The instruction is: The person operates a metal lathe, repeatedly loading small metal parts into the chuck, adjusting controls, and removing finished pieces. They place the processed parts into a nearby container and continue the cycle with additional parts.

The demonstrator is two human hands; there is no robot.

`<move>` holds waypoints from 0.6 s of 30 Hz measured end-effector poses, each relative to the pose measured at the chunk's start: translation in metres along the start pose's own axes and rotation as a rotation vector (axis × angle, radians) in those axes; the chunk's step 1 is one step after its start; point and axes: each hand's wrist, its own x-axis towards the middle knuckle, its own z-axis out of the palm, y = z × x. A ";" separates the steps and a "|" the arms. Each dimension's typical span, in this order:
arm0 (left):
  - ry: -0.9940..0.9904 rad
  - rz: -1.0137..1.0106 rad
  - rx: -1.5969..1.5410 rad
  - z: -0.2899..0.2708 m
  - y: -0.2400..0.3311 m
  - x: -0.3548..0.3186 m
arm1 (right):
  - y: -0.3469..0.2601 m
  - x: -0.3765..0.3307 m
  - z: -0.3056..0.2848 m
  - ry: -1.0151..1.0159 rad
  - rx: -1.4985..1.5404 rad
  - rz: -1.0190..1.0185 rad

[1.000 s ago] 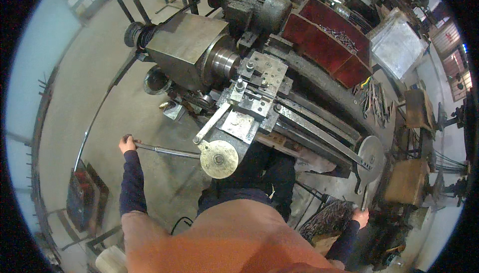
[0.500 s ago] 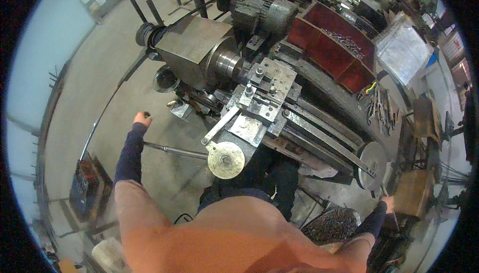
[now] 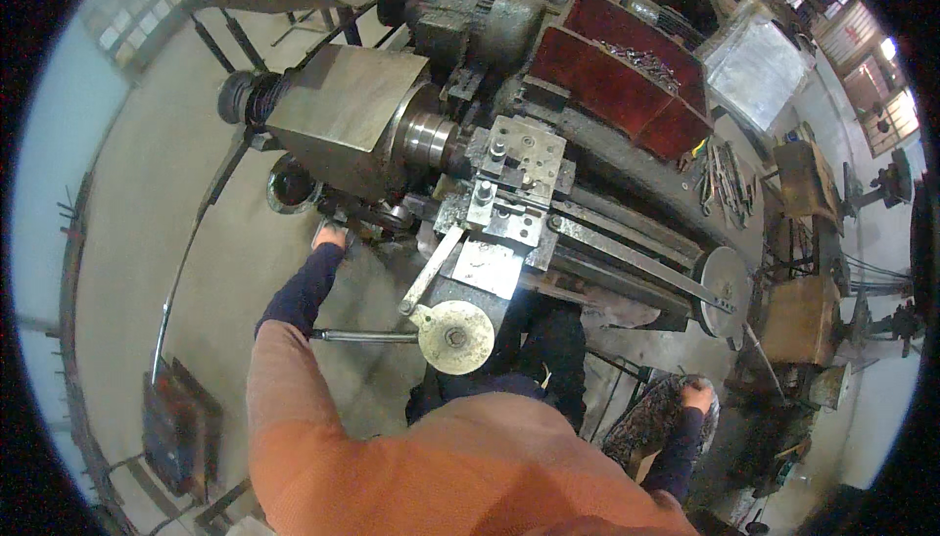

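Note:
A metal lathe fills the middle, with its grey headstock [image 3: 343,95], shiny spindle nose [image 3: 428,139] and bolted tool post block [image 3: 529,159]. My left hand [image 3: 331,235] reaches in below the headstock, beside a small metal box or tray there; its fingers are mostly hidden. Near it a long steel lever [image 3: 362,336] runs to a round pale disc [image 3: 455,338] with a flat arm [image 3: 431,272]. My right hand [image 3: 697,396] is over a heap of small dark pieces [image 3: 646,423] at the lower right, fingers curled. What they hold, if anything, is too small to name.
A dark red bin [image 3: 622,76] holding small metal parts sits behind the lathe bed. Beside it lie several wrenches [image 3: 727,184]. A motor [image 3: 475,22] is behind the headstock. A round metal wheel [image 3: 723,286] is at the bed's right end, with a thin rod [image 3: 764,360] below.
My left hand has moved right, in under the headstock. My right hand has left the lever by the right-hand wheel and come down leftward to the heap. The view has shifted slightly.

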 end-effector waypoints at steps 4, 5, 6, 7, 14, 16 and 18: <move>-0.278 0.159 -0.018 -0.039 0.040 -0.010 | -0.012 0.001 -0.046 0.148 0.044 0.068; -0.333 0.269 0.103 -0.060 0.050 -0.022 | -0.016 0.002 -0.062 0.230 0.069 -0.081; -0.352 0.306 0.169 -0.069 0.043 -0.018 | -0.015 0.011 -0.069 0.289 0.123 -0.178; -0.368 0.338 0.232 -0.076 0.034 -0.016 | -0.029 0.019 -0.087 0.260 0.108 -0.194; -0.464 0.407 -0.012 -0.095 0.018 -0.022 | -0.241 0.043 -0.156 0.099 0.432 -0.839; -0.385 0.509 -0.161 -0.136 0.019 -0.022 | -0.330 -0.001 -0.174 0.068 0.434 -1.075; -0.065 0.637 -0.150 -0.232 0.048 -0.042 | -0.397 -0.035 -0.179 -0.037 0.464 -1.257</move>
